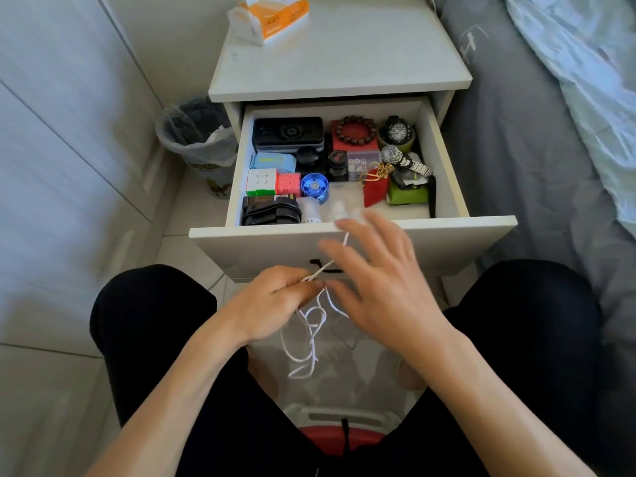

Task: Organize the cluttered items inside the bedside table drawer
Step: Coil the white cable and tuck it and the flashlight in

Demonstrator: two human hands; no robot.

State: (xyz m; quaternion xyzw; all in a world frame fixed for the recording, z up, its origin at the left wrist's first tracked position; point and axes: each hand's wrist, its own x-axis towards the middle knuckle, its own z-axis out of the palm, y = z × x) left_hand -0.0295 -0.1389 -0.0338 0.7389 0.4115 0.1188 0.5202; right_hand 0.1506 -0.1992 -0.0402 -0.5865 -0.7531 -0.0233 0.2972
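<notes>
The white bedside drawer (447, 166) stands pulled out and full of small items: a black case (287, 134), a puzzle cube (261, 182), a pink cube (288, 184), a blue yo-yo (315, 187), a bead bracelet (355, 130) on a red box, two watches and a red pouch (375, 187). In front of the drawer, over my lap, my left hand (272, 304) pinches a white string (306, 339) that hangs in loose loops. My right hand (378, 284) is blurred, fingers spread, with the string running up across them.
A tissue box (272, 18) sits on the bedside table top (344, 63). A lined waste bin (198, 139) stands on the floor to the left. A bed with grey sheet (533, 149) runs along the right. A white cupboard front fills the left side.
</notes>
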